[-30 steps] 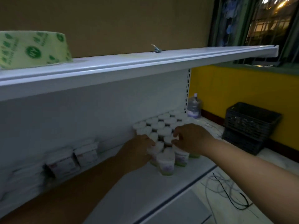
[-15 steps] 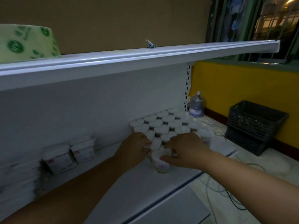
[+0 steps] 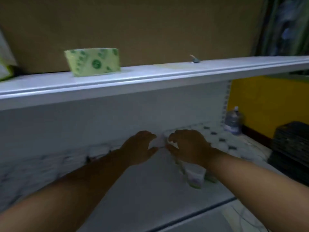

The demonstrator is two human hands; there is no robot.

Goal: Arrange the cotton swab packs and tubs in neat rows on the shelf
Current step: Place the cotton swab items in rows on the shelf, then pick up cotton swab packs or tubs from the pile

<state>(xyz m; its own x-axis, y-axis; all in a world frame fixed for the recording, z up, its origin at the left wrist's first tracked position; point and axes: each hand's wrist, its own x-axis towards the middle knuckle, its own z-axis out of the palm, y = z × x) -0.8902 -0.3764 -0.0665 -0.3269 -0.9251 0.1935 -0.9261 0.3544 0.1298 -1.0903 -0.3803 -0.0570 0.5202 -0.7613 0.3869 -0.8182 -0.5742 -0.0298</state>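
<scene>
White shelf (image 3: pixel 137 195); I see tubs (image 3: pixel 194 179) right of both hands, right hand (image 3: pixel 187 146) nearer; left hand (image 3: pixel 140 148) released, fingers curled, grasp unclear.

No wording can be read anywhere. The green pack (image 3: pixel 93 64) on the upper shelf (image 3: pixel 150 77), at about eleven o'clock, bears round dark-green logo marks, too blurred to make out. The tub (image 3: pixel 195 179) at four o'clock carries a smeared, illegible label.
</scene>
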